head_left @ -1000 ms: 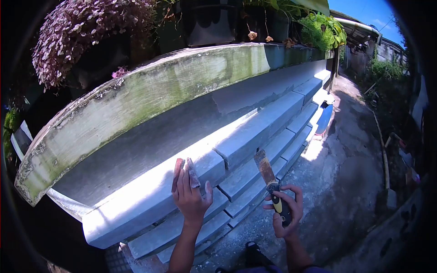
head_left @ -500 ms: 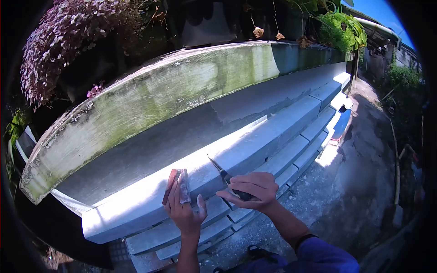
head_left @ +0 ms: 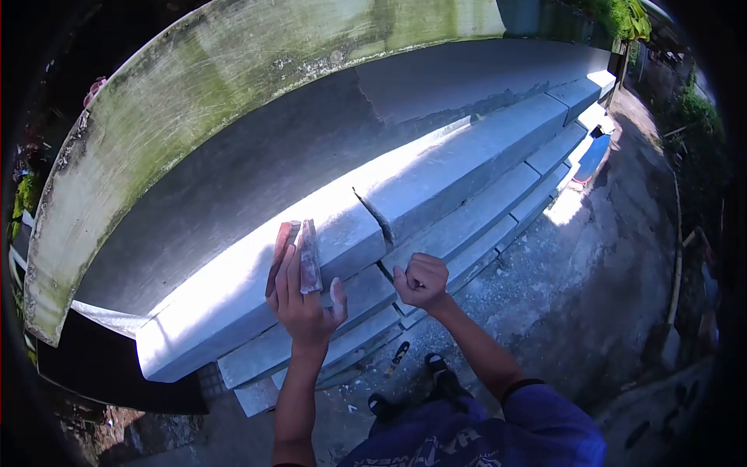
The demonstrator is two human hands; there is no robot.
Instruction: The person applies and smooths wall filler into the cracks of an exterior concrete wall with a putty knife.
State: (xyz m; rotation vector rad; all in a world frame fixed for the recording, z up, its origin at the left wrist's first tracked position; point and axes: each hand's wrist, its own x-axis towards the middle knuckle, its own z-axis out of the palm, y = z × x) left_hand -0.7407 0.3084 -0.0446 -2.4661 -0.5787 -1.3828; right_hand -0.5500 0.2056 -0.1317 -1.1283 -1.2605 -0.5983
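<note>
My left hand [head_left: 306,315] is wrapped round a reddish-brown block [head_left: 311,268] caked with pale dust; my fingers lie along its middle, between two long narrow sides. It rests against the near edge of the pale top course [head_left: 226,300]. My right hand [head_left: 424,280] is a closed fist over the lower courses, just below a dark joint [head_left: 375,216] in the top course. What the fist holds, if anything, is hidden.
A green-stained curved ledge [head_left: 233,82] overhangs the wall. Stepped block courses [head_left: 490,202] run away to the right. A small dark tool-like object [head_left: 398,358] lies by my shoes [head_left: 440,373]. A blue object [head_left: 591,159] stands at the far end, beside a dusty concrete path [head_left: 615,241].
My right hand has moved away from the joint, and the dark pointed tool it held no longer shows there. The view has tilted down, with my left hand keeping the block. A dark object shows on the ground.
</note>
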